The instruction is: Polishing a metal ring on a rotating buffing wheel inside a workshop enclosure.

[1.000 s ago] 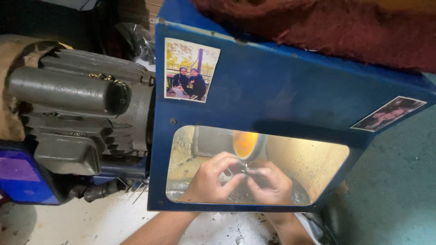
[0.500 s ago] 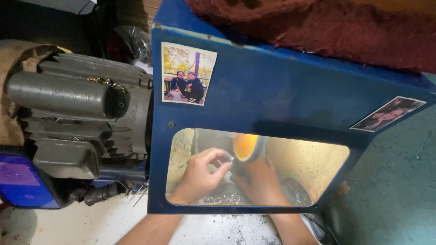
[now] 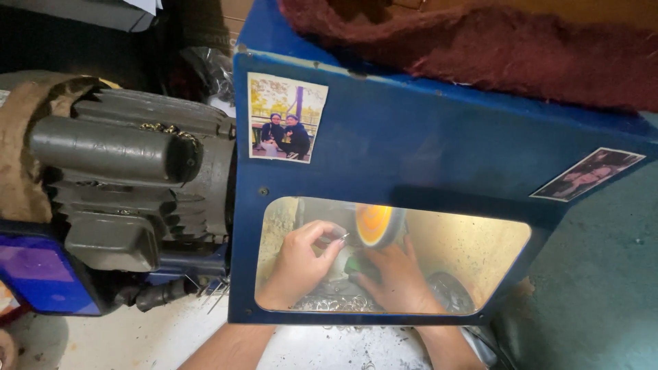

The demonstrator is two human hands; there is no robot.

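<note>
Both my hands reach in under a blue metal hood (image 3: 425, 151) and show through its clear window (image 3: 473, 247). My left hand (image 3: 301, 264) pinches a small silvery metal piece (image 3: 340, 238) and holds it beside the orange-lit polishing wheel (image 3: 375, 224). My right hand (image 3: 394, 274) sits just below the wheel, fingers curled around a small green block (image 3: 356, 264). A heap of small silvery rings (image 3: 336, 303) lies under the hands.
A grey ribbed electric motor (image 3: 130, 178) stands left of the hood, with a blue base (image 3: 41, 277) beneath it. Dark red fuzzy cloth (image 3: 493, 48) lies on top of the hood. Two photo stickers (image 3: 284, 118) are stuck to the blue panel.
My hands were joined low in the window; they have moved apart and up toward the wheel, the left now holding the small metal piece at it.
</note>
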